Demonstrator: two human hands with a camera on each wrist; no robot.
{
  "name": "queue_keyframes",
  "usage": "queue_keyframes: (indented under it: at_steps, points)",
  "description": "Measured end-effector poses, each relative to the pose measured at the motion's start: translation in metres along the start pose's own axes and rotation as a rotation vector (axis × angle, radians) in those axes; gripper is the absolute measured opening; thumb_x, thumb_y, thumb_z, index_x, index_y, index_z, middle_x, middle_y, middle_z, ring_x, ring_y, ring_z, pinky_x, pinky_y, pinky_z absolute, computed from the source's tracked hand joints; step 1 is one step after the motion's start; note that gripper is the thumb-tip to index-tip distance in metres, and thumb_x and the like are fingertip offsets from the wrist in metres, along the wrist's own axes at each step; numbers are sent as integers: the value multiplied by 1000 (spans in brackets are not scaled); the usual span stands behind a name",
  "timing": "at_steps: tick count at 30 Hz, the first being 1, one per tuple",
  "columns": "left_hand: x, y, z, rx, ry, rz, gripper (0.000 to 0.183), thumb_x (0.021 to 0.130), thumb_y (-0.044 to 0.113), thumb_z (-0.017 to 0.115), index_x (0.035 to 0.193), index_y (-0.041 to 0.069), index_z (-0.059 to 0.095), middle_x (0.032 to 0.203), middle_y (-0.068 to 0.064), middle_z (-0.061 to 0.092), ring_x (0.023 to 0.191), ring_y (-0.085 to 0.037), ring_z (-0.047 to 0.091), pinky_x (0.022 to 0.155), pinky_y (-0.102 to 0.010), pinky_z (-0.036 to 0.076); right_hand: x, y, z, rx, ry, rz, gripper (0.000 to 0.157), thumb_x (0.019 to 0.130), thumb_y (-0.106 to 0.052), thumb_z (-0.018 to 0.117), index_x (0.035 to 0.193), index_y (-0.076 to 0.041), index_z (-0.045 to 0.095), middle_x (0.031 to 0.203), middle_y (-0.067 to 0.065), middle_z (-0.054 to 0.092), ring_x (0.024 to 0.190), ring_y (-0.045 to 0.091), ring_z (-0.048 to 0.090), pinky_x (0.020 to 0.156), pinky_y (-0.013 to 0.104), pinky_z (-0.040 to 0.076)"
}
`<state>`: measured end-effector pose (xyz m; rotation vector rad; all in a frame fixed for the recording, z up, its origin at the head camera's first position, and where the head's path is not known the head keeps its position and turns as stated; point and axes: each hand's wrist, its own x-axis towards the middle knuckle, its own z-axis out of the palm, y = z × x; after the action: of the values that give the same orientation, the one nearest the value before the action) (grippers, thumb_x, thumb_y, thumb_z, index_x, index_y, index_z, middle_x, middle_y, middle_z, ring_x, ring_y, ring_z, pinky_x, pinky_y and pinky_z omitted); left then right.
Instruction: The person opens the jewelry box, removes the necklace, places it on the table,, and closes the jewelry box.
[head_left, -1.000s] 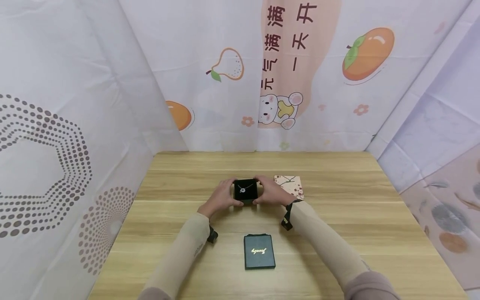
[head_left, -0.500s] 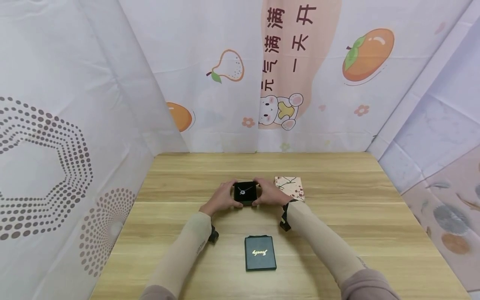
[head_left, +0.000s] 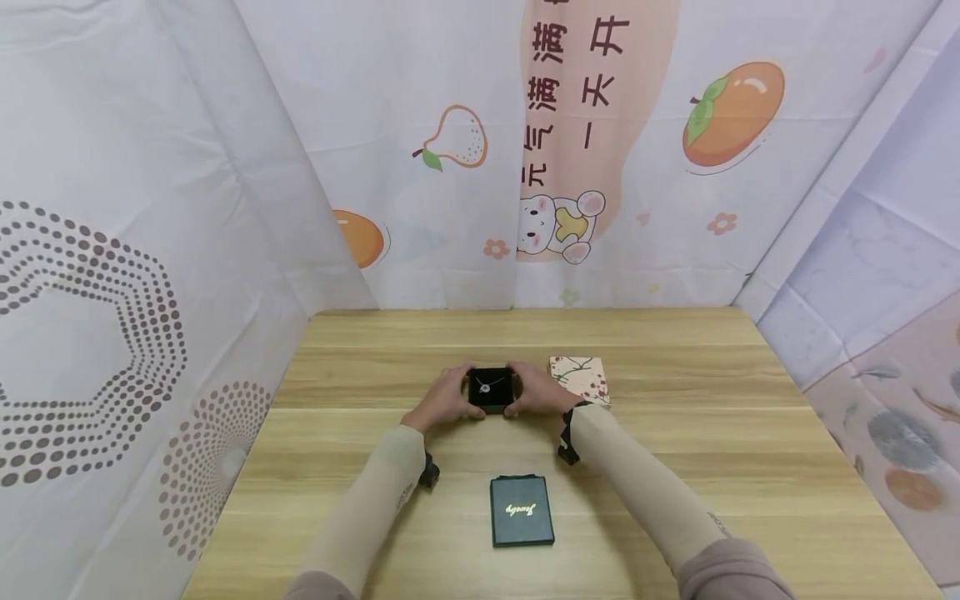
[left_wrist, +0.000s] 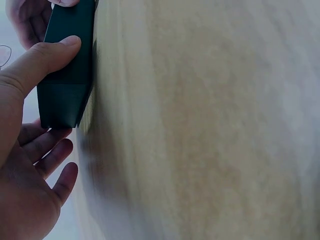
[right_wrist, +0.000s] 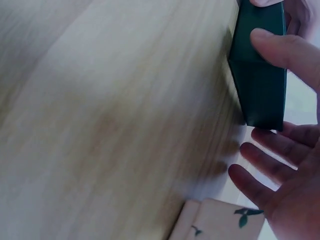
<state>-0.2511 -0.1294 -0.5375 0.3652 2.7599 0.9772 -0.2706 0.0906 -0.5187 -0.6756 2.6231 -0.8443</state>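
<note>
In the head view, a small dark green jewelry box without its lid stands on the table; its black insert (head_left: 491, 392) faces up. A silver necklace (head_left: 485, 387) with a round pendant lies on the insert. My left hand (head_left: 444, 396) grips the box's left side, and my right hand (head_left: 538, 389) grips its right side. Both wrist views show a thumb on the near wall of the box (left_wrist: 70, 65) and fingertips at its far side. Nearer to me lies a dark green lid (head_left: 522, 510) with gold "Jewelry" lettering.
A cream flower-patterned box (head_left: 581, 377) sits just right of my right hand, partly behind the forearm. The wooden table (head_left: 675, 375) ends at a printed curtain (head_left: 420, 275) at the back. More curtains hang at both sides.
The whole head view has shifted a little, with the scene sitting lower in it. My hands still hold the jewelry box, which shows no clear movement on the table.
</note>
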Motion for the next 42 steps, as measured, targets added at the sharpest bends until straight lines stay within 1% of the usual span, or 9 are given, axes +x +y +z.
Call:
queue_keyframes:
  at_steps: [5, 9, 13, 17, 20, 26, 33, 39, 42]
  points:
    - [-1, 1, 0, -1, -4, -15, 91, 66, 31, 91, 143, 15, 44, 134, -9, 55, 122, -28, 47, 105, -48, 40, 1, 1, 1, -6, 2, -15, 79, 70, -19, 88, 135, -4, 47, 133, 15, 57, 121, 30, 56, 103, 46, 45]
    - [0, 1, -1, 6, 0, -7, 90, 67, 32, 90, 143, 17, 44, 134, -9, 55, 123, -29, 48, 105, -49, 40, 1, 1, 0, -53, 10, -23, 84, 71, -22, 88, 139, -1, 44, 134, 16, 55, 122, 30, 55, 104, 45, 44]
    - [0, 0, -1, 23, 0, -2, 89, 67, 32, 90, 142, 17, 45, 133, -8, 56, 123, -29, 48, 106, -48, 39, 0, -3, -1, -84, -6, -20, 92, 72, -25, 87, 145, 4, 37, 143, 21, 48, 130, 35, 49, 109, 47, 40]
    - [1, -2, -1, 36, -4, 9, 90, 67, 33, 90, 143, 17, 45, 133, -7, 57, 123, -29, 48, 106, -48, 38, -2, -6, -2, -111, -21, 0, 97, 73, -28, 86, 148, 4, 33, 149, 23, 42, 136, 37, 43, 112, 48, 36]
    - [0, -4, 0, 39, 1, 18, 90, 67, 33, 90, 143, 16, 45, 134, -7, 57, 122, -29, 47, 105, -49, 37, -2, -7, -2, -110, -29, 16, 99, 73, -31, 86, 149, 3, 32, 149, 22, 41, 136, 37, 43, 112, 48, 36]
    - [-1, -4, -1, 40, 3, 22, 90, 68, 33, 90, 144, 16, 44, 136, -8, 56, 123, -30, 45, 106, -50, 35, -2, -5, -2, -67, -34, 32, 99, 73, -33, 86, 150, 0, 32, 149, 21, 41, 135, 36, 43, 111, 49, 37]
    - [-3, -4, -3, 33, 1, 5, 92, 68, 35, 89, 145, 16, 42, 137, -7, 55, 123, -29, 45, 106, -50, 35, 0, -8, -5, -51, -32, 24, 91, 79, -37, 81, 149, -3, 36, 145, 21, 44, 132, 35, 46, 107, 50, 40]
    - [-1, -6, -1, 48, -6, 5, 95, 68, 38, 89, 147, 16, 40, 139, -6, 54, 125, -29, 45, 106, -49, 36, -1, -10, -10, -84, 1, 14, 75, 85, -38, 75, 145, -5, 44, 143, 20, 47, 127, 34, 51, 103, 48, 44]
    - [0, -6, 0, 52, -10, 5, 95, 68, 38, 88, 147, 16, 40, 140, -6, 53, 125, -30, 45, 107, -50, 35, -1, -12, -13, -94, 19, 1, 66, 88, -35, 72, 141, -4, 48, 140, 20, 49, 124, 35, 53, 103, 50, 45]
